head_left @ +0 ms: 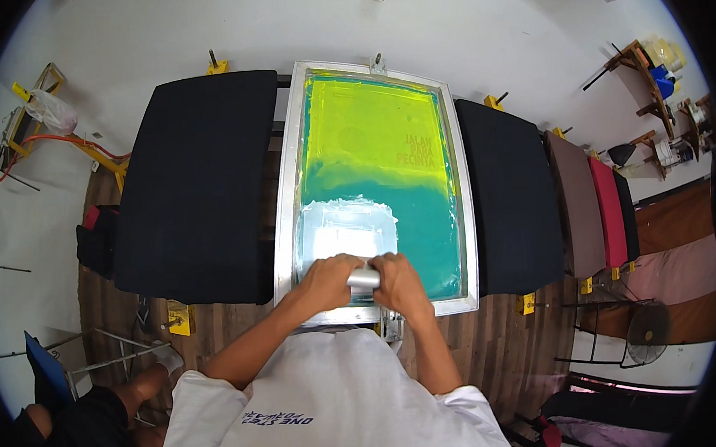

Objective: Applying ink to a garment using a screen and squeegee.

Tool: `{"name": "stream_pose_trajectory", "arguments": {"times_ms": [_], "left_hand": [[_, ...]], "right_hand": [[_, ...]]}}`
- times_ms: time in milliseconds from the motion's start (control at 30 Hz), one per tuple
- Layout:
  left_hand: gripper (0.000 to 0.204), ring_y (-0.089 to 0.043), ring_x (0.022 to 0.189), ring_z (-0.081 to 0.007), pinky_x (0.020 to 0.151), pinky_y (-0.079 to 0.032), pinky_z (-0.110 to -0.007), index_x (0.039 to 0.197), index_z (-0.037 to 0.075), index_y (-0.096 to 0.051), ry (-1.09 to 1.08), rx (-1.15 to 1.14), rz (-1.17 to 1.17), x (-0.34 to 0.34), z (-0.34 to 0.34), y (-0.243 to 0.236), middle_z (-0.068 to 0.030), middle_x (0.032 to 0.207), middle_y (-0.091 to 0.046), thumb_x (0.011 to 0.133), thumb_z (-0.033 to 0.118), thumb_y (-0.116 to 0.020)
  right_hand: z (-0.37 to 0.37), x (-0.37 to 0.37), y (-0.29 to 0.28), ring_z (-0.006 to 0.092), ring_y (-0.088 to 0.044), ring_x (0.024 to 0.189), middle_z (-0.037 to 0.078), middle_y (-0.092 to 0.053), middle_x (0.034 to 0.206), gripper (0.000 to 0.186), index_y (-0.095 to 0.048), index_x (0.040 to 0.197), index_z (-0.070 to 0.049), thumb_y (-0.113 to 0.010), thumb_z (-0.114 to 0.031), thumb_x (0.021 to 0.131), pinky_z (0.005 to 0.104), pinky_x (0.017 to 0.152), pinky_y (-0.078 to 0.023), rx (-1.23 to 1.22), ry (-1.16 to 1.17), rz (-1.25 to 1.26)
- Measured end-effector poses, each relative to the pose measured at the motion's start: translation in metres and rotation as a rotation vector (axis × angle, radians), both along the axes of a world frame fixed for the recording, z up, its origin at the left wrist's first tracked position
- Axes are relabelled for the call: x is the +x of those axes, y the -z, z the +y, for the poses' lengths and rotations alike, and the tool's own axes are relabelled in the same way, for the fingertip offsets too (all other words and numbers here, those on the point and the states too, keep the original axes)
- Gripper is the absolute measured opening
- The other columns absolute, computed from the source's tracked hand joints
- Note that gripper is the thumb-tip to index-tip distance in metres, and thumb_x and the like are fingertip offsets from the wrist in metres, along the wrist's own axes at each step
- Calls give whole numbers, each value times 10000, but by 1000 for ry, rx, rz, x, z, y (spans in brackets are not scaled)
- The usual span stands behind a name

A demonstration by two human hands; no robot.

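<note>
My left hand (329,281) and my right hand (398,282) are both wrapped round a silver squeegee (363,278) near the bottom of a screen-printing screen with an aluminium frame (462,176). A patch of thick white ink (347,234) lies just above the squeegee, toward the screen's lower left. The screen's upper part is yellow-green (359,109) with faint lettering at its right; its lower part is teal (425,244). The squeegee's blade is hidden under its handle and my hands.
Black padded pallets (188,185) (508,198) flank the screen, with brown (574,206) and red (609,208) ones further right. A co-worker's leg (142,384) is at lower left beside a metal stand (112,357). A fan (650,333) stands at right. Wooden shelves (644,83) hang upper right.
</note>
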State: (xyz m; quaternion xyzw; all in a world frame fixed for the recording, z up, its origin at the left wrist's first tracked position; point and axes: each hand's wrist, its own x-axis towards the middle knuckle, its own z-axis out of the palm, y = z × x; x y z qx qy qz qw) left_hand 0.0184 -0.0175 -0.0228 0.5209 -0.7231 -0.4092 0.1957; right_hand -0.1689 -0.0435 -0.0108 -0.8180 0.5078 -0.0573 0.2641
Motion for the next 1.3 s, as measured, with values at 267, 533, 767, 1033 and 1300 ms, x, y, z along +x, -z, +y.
{"name": "stream_pose_trajectory", "arguments": {"times_ms": [267,533,767,1033,1300], "left_hand": [[465,-633,1053,-404,949,-495,-459,1169,-37,-629,56,62,-18,2,35,-8,-231,1109,-672,704,-15,-619],[409,-683,953,-380,872,-535,-438,1152,40,-656,-4,110,-102,19,-21,-16,-218,1010,-704,747,7,-622],[412,-660,1005,-401,925,-512,-427,1149,-40,-632,-61,24,-10,31,-53,3,-245,1065,-684,737,-30,-610],[482,-611,1009,-448,895,-502,-486,1160,-29,-542,-109,-199,48,18,12,18,-249,1121,-611,689,-118,-591],[561,-559,1167,-423,1005,-456,-480,1249,-20,-512,-64,-118,-8,8,70,3,-245,1298,-545,700,-105,-587]], "right_hand": [[29,-3,-14,402,-620,903,211,-683,950,391,-709,1023,7,-667,18,634,448,850,-518,121,-60,24],[-45,18,-24,372,-688,842,180,-713,881,339,-733,1007,-75,-665,-63,675,456,748,-559,127,-183,203],[-72,34,-6,372,-679,877,174,-705,919,336,-726,1001,-66,-669,-38,671,471,767,-554,11,-116,178],[-5,20,12,379,-580,999,168,-627,1062,505,-636,1104,-14,-699,33,606,461,833,-531,-75,-76,23],[48,9,-3,364,-564,1063,168,-613,1162,590,-618,1182,13,-719,32,601,458,859,-509,19,-89,54]]}}
